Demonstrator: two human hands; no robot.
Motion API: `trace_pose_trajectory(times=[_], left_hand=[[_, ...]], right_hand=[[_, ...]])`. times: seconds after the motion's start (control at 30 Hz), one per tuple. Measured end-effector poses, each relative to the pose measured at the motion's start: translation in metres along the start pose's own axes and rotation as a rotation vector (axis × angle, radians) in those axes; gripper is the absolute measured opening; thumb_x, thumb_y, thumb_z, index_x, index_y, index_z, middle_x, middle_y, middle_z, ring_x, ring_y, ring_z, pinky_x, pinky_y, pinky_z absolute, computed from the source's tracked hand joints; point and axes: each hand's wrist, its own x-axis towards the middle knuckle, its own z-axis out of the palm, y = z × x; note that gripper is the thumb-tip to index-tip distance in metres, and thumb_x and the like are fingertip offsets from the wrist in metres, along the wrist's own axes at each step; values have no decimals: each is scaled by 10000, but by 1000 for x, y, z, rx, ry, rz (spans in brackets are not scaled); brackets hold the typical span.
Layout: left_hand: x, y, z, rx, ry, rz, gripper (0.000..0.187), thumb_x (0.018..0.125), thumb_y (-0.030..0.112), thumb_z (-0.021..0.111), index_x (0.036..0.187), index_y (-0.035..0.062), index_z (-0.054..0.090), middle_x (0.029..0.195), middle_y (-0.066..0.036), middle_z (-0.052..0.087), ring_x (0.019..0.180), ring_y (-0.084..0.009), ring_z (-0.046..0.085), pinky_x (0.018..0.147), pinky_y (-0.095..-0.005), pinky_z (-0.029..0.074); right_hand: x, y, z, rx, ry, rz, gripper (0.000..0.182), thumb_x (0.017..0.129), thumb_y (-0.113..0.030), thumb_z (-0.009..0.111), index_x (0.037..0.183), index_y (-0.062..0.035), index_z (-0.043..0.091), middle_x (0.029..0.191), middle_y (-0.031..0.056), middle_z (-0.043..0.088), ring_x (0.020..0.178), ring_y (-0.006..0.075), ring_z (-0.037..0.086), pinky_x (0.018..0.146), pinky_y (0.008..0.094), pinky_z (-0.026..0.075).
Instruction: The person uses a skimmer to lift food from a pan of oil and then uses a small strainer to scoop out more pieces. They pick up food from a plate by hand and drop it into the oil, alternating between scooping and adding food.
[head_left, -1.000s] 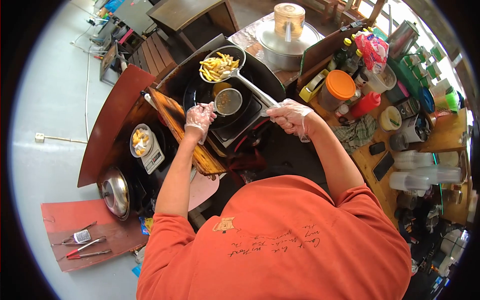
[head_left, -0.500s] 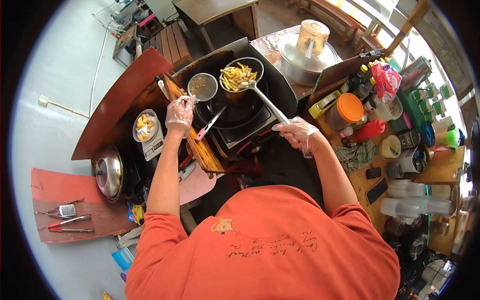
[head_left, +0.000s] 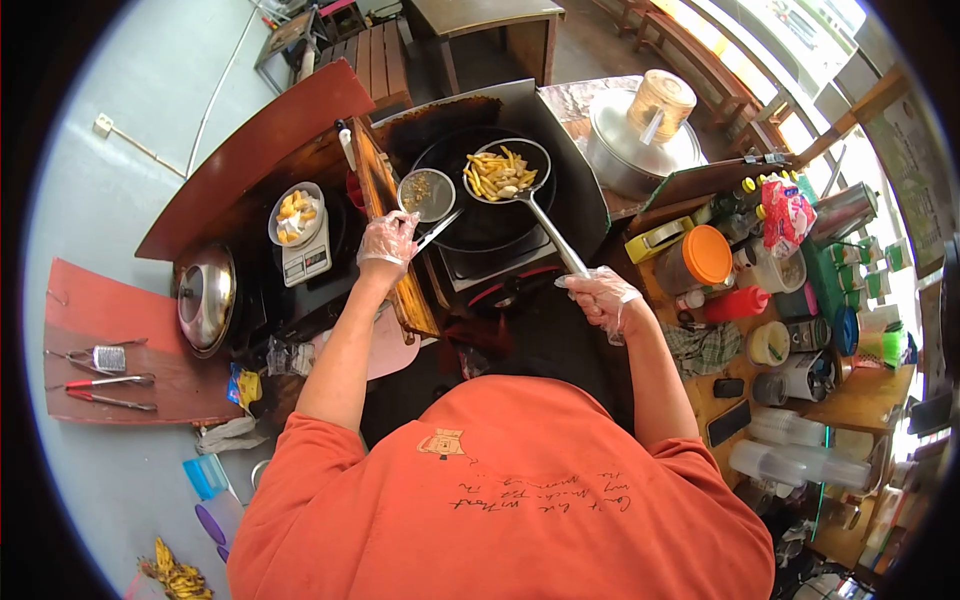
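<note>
Left hand fingers grip the small strainer; right hand fingers clasp the big strainer of fries over the wok

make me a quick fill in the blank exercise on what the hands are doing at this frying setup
1. The right hand holds the large strainer, which is loaded with ____.
2. The left hand holds the small strainer at the edge of the black ____.
3. Both hands wear clear plastic ____.
4. The bowl of yellow pieces sits on a kitchen ____.

Missing words: fries; wok; gloves; scale
</note>
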Motion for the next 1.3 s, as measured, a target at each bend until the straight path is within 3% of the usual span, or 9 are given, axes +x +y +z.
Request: trace_pose_trajectory(times=[0.2,0.4,0.47,0.8,0.87,1.0,1.03,1.17,1.3], left_hand=[[1,19,-7,-6,-89,-107,193,949,157,530,1069,107,674,1030,-54,642,898,-264,637,776,-396,530],[-7,29,5,10,-55,-18,187,934,171,558,1085,124,657,1032,-58,642,860,-274,636,752,-402,524],[-5,46,-4,-368,-112,-341,184,943,197,558,1078,120,656,1040,-58,642,872,-278,632,756,-404,519],[-16,69,13,-100,27,-90,179,929,186,548,1018,148,698,962,-36,677,850,-251,652,765,-409,515],[-20,72,14,-105,-63,-40,185,946,165,523,1062,152,666,972,-38,630,901,-269,631,910,-423,468],[-18,77,11,-438,-82,-321,187,922,178,537,1058,185,665,983,5,627,903,-247,641,941,-438,434],[-22,75,16,-189,18,-74,182,913,171,545,1042,178,672,966,-2,632,889,-256,645,944,-443,424],[-30,68,29,-161,34,8,145,898,134,564,1011,103,650,978,-31,627,853,-228,643,726,-378,526],[-28,67,25,-209,22,-66,157,922,157,554,1028,106,657,965,-34,623,837,-230,645,734,-369,524]], right_hand=[[4,0,-4,-6,2,1,248,889,-183,697,725,-115,523,551,-44,466,380,41,356,347,219,254],[13,-2,-13,-17,-36,16,229,898,-188,690,744,-109,540,554,-54,455,386,34,347,352,213,249],[16,-3,-16,-24,-51,20,222,903,-190,684,752,-107,544,553,-56,451,388,32,347,352,212,248],[31,-10,-28,-55,-75,34,204,916,-200,669,778,-91,565,534,-70,424,379,29,330,350,205,255],[34,-9,-29,-51,-82,39,195,914,-202,672,791,-91,570,530,-71,421,376,29,328,346,203,255],[35,-11,-24,-34,-83,66,194,940,-197,629,797,-106,536,513,-77,389,372,36,319,345,203,262],[38,-10,-25,-27,-93,69,201,939,-203,632,793,-113,527,513,-76,390,368,37,317,342,204,260],[41,-8,-19,-30,-52,62,188,922,-197,659,806,-96,552,515,-70,397,359,33,314,328,202,246],[38,-2,-10,2,-56,46,182,915,-200,669,817,-94,557,529,-66,415,368,34,322,339,200,253]])
